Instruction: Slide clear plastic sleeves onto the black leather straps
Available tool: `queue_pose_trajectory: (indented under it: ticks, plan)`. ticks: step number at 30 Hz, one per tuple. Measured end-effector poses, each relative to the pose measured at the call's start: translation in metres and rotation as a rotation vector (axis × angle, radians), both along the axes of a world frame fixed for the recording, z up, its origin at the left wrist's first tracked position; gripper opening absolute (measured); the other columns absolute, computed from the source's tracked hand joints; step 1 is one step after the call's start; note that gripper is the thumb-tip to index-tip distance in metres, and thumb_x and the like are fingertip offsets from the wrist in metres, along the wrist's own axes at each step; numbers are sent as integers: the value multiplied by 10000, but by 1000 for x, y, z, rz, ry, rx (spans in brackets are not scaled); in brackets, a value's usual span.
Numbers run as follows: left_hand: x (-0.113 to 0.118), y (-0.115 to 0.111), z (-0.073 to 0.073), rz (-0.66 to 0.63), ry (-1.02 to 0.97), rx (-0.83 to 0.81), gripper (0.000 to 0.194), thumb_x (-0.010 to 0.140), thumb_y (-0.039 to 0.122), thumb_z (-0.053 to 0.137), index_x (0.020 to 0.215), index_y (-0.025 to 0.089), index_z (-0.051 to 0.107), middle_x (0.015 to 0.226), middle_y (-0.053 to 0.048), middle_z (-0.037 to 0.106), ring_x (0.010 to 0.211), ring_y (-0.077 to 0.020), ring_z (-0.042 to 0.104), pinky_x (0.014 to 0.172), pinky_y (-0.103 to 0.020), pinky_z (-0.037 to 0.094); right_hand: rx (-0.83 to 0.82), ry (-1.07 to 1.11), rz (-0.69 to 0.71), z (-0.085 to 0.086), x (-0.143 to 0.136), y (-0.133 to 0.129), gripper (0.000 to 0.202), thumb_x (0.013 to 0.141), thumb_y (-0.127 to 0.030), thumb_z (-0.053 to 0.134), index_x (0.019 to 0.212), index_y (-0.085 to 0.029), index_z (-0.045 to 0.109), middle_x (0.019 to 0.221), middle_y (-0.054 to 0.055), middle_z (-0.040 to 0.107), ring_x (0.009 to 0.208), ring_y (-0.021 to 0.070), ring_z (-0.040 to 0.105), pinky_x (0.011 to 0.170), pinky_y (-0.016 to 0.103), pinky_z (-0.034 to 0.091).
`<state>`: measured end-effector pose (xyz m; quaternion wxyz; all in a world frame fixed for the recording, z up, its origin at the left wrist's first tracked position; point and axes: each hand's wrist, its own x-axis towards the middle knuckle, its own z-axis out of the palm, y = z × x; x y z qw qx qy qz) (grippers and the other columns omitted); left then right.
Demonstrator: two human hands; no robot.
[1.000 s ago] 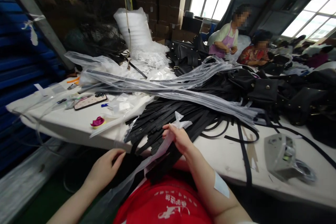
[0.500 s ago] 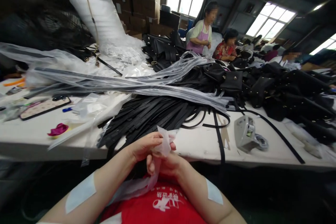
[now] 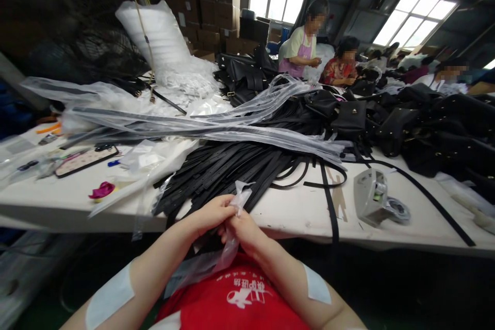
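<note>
A clear plastic sleeve [image 3: 242,197] is bunched between my two hands at the table's front edge, and its loose end trails down over my red shirt. My left hand [image 3: 218,211] pinches the sleeve near its upper end, thumb on top. Pressed against it, my right hand [image 3: 240,224] has its fingers curled round the same plastic; some fingertips are hidden. Just beyond my hands lies a heap of black straps [image 3: 220,170]. Long straps in clear plastic sleeves [image 3: 232,131] lie across that heap.
A grey tape dispenser [image 3: 369,196] stands to the right. Black bags [image 3: 350,116] pile up behind it. At the left lie a phone [image 3: 87,160] and a magenta item [image 3: 103,190]. A foam-wrapped roll [image 3: 154,36] rises at the back; co-workers [image 3: 301,46] are beyond.
My hands have drawn closer together, and the right now closes round the plastic sleeve. The view has shifted slightly to the left.
</note>
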<state>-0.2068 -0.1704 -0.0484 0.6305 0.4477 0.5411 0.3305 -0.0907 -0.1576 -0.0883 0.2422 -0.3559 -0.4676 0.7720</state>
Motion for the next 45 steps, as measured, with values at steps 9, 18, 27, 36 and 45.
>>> queue_pose_trajectory:
  ticks: [9,18,27,36,45]
  plan:
    - [6,12,-8,327,283,345,323,750,407,613,971,174,578,814,-45,715,754,-226,682,665,-304,516,78,-147,164,-4,9,1,434,897,-488,460,731,-138,655,537,12,572,449,128,531,447,233,427]
    - [-12,23,7,431,189,308,325,755,476,577,688,172,670,800,-53,719,766,-227,635,744,-333,474,613,-385,457,-2,12,-16,402,956,-399,403,881,-186,735,834,41,716,790,185,656,757,264,486]
    - [-30,17,7,417,-256,26,425,715,542,678,760,124,739,905,-106,722,834,-221,635,697,-281,469,579,-360,427,-4,11,-13,371,952,-374,421,935,-177,735,873,47,726,795,183,667,737,259,503]
    - [-51,-14,26,-58,-18,52,473,835,590,550,885,172,765,1202,-89,669,955,-243,638,808,-268,470,673,-307,344,-6,16,-3,177,874,-230,513,950,-166,660,998,65,699,940,220,636,846,321,489]
    - [-52,-21,38,-24,95,156,499,864,597,488,938,182,756,1216,-64,670,1056,-252,602,857,-251,460,720,-368,423,2,18,-5,191,863,-234,504,948,-154,655,944,65,704,857,194,639,766,272,490]
